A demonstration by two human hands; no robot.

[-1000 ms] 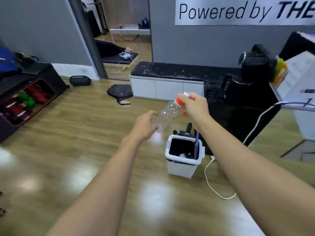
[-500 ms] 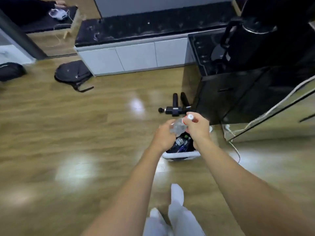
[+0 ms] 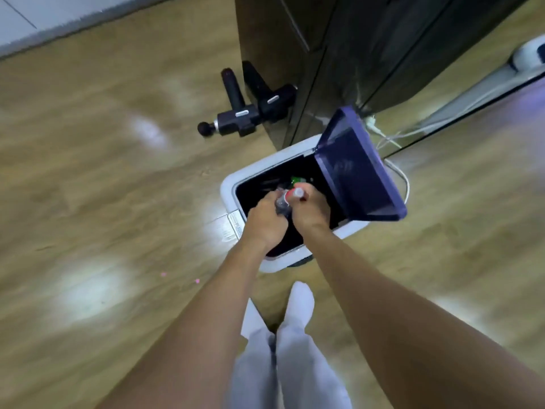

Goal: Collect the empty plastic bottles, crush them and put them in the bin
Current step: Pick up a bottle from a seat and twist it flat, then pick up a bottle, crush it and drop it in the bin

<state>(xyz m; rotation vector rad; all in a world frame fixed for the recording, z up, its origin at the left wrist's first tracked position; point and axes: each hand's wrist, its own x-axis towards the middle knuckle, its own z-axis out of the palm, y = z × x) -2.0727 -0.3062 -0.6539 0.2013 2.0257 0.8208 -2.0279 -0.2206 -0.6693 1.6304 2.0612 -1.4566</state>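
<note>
1. The left hand [image 3: 265,221] and the right hand [image 3: 311,209] are close together, directly over the open mouth of the bin [image 3: 228,196].
2. Both hands are curled tight around a clear plastic bottle [image 3: 282,203] held between them. The left hand grips its lower part and the right hand grips the neck end.
3. The bottle's red and white cap [image 3: 296,192] sticks out just above the right hand's fingers, pointing to the far side. The body looks squeezed short, but blur hides the detail.
4. The bin is white with a dark inside and stands on the wooden floor [image 3: 103,187]. Its purple lid [image 3: 356,172] is tipped up on the right side. A few things lie inside, one of them green, too blurred to name.
5. Two black massage guns [image 3: 236,119] lie on the floor beyond the bin, to the left, beside a dark cabinet [image 3: 324,54].
6. A white cable [image 3: 406,187] curls on the floor just right of the lid.
7. The person's feet in white socks [image 3: 300,302] stand just on the near side of the bin.
</note>
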